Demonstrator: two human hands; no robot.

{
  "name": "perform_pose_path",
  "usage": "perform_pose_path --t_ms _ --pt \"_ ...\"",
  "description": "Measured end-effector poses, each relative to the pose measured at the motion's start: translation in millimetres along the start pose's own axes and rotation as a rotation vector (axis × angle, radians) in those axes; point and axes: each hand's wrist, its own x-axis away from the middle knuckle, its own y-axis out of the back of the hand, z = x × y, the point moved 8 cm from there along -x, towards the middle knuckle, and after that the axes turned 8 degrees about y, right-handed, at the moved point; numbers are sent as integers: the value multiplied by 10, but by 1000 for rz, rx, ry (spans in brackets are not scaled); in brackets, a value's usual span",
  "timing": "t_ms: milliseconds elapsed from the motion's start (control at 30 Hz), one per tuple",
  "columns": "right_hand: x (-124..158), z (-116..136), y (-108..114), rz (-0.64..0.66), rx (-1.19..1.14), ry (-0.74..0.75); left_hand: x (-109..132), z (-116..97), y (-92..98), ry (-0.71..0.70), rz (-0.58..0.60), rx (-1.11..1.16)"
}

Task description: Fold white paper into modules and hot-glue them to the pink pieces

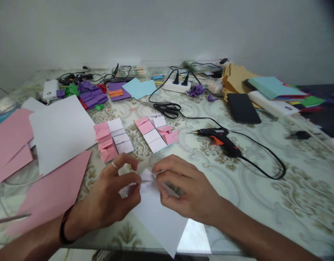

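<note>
My left hand (112, 195) and my right hand (183, 188) meet at the near edge of the table, both pinching a small folded white paper piece (146, 177). Their fingers are closed on it, thumbs against fingertips. A ring sits on a left finger and a dark band on the left wrist. Under the hands lies a white paper sheet (158, 217) that juts over the table edge. Just beyond the hands lie two groups of folded pink and white paper pieces (112, 139) (156, 132).
Large white (60, 130) and pink sheets (49, 192) lie at left. A black and orange glue gun (220, 139) with its cord rests at right, scissors (167, 108) behind. Purple folded pieces (92, 96), a power strip (176, 86), a phone (243, 108) and coloured paper stacks (276, 90) crowd the back.
</note>
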Motion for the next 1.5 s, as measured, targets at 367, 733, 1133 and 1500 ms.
perform_pose_path --t_ms 367,733,1133,1500 --pt "43 37 -115 -8 -36 72 40 -59 -109 -54 9 8" --pt "16 113 -144 2 7 90 20 -76 -110 -29 50 47" --pt "7 95 -55 -28 -11 63 -40 3 -36 36 78 93" --pt "-16 -6 37 -24 -5 11 -137 108 131 92 7 50"
